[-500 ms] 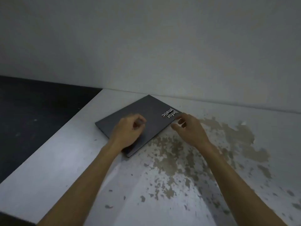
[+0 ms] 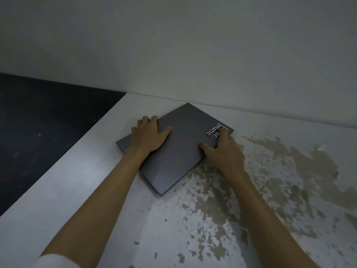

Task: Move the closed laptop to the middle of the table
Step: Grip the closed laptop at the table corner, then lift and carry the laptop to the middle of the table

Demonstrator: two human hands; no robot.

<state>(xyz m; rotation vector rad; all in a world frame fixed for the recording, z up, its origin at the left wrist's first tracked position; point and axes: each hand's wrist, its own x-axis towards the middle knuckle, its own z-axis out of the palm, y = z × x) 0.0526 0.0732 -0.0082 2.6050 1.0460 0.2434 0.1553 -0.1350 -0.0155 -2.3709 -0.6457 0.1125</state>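
Observation:
A closed dark grey laptop [image 2: 179,144] with white lettering on its lid lies flat, turned at an angle, near the far left corner of the white table [image 2: 63,190]. My left hand [image 2: 148,135] grips its far left edge, fingers curled over the side and thumb on the lid. My right hand [image 2: 224,151] holds the right edge, thumb on the lid and fingers wrapped over the side beside the lettering.
The table's paint is worn into brown patches [image 2: 260,180] on the right and front. A pale wall [image 2: 193,45] runs right behind the laptop. Left of the table edge lies a dark floor [image 2: 38,122].
Both hands have moved from hovering loosely over the lid to gripping the laptop's left and right edges. The view has drawn closer; the laptop lies in about the same place.

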